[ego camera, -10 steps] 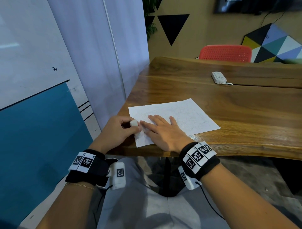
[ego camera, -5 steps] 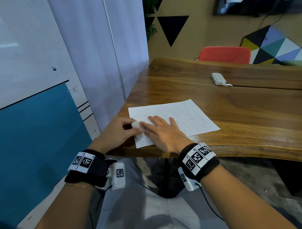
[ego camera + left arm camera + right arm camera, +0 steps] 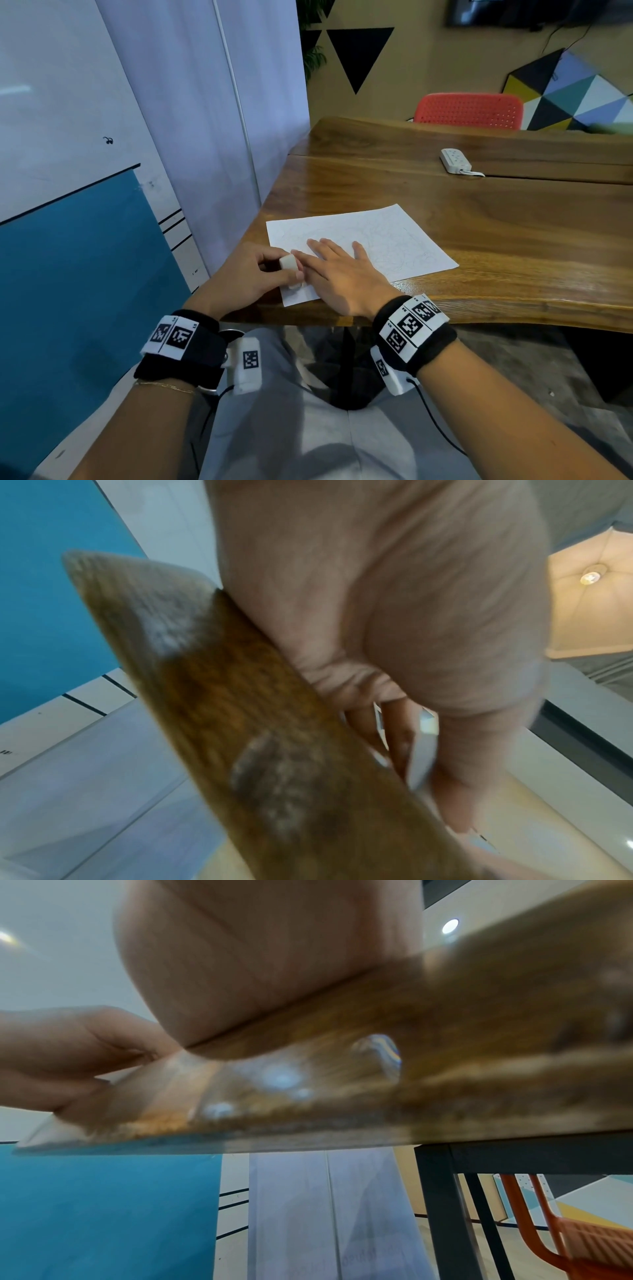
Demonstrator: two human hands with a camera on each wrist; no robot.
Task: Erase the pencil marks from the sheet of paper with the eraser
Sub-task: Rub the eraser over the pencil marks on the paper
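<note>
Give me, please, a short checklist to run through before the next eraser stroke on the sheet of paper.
1. Eraser gripped firmly by the left hand: ok.
2. Right hand flat on the sheet of paper, holding it down: ok.
3. Eraser touching the sheet at its near left corner: cannot tell, fingers hide the contact.
4. Faint pencil marks remaining on the sheet: ok, lines visible farther right.
5. Sheet fully supported by the table: ok.
6. Power strip far from the stroke: ok.
</note>
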